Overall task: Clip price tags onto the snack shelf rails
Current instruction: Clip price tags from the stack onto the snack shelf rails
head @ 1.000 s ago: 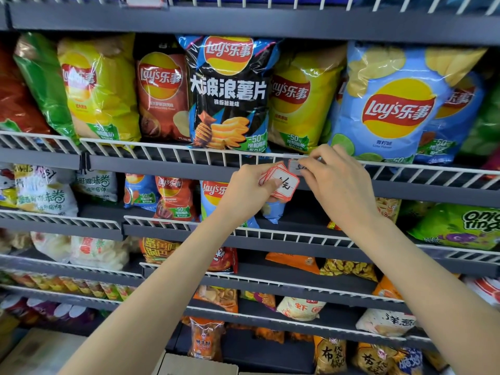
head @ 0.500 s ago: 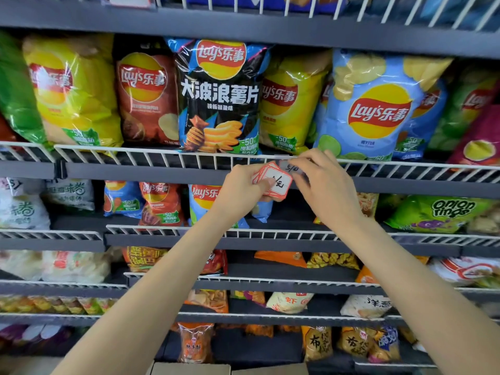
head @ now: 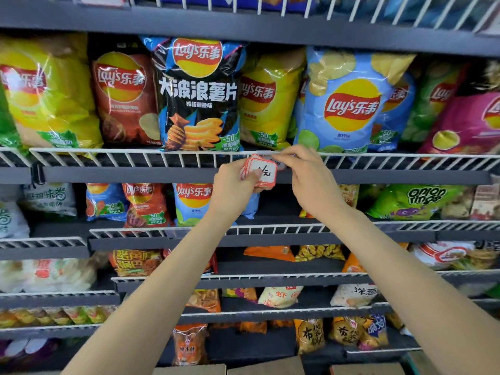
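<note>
My left hand (head: 234,185) grips a small stack of red-bordered price tags (head: 260,171), thumb across the top one. Just right of it, my right hand (head: 311,176) pinches a single tag (head: 275,161) against the white wire shelf rail (head: 140,158), below the Lay's bags.

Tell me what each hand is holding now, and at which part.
The left hand grips a stack of price tags at its left edge, thumb on the front. The right hand pinches one tag at the wire rail; the exact hold is hidden.
</note>
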{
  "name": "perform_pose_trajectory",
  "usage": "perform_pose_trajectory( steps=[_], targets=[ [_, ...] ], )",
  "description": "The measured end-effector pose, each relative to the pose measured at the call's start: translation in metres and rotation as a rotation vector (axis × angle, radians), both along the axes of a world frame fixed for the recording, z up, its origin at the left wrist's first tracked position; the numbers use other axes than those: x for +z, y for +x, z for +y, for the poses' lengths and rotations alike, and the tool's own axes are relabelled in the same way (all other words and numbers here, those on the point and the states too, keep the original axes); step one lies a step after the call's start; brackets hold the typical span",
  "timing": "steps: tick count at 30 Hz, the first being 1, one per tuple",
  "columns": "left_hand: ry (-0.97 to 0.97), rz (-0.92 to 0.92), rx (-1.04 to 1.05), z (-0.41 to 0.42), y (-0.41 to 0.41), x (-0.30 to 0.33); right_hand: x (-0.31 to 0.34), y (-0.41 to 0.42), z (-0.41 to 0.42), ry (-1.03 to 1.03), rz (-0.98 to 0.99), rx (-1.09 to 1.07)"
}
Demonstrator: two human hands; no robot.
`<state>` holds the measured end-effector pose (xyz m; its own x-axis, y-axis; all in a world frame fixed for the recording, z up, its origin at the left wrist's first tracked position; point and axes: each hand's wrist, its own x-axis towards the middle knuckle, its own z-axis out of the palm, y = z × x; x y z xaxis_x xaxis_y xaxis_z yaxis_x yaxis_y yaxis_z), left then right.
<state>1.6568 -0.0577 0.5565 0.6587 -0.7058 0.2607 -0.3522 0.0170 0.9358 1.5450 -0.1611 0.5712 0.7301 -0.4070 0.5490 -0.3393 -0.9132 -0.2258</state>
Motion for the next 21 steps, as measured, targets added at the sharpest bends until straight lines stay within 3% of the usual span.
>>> perform_pose_trajectory(
  steps=[6,13,17,21],
  targets=[
    [-0.072,0.03,0.232,-0.022,-0.021,-0.003,0.02,-0.03,-0.017,0.486,-0.156,0.174],
    [-0.094,-0.007,0.554,-0.078,-0.089,-0.008,0.011,-0.107,-0.088,0.568,-0.146,0.234],
    [-0.142,0.093,0.372,-0.117,-0.143,0.001,0.01,-0.129,-0.123,0.564,-0.064,0.275],
    [-0.101,0.071,0.201,-0.139,-0.172,0.007,0.011,-0.143,-0.144,0.532,-0.086,0.246]
  ],
)
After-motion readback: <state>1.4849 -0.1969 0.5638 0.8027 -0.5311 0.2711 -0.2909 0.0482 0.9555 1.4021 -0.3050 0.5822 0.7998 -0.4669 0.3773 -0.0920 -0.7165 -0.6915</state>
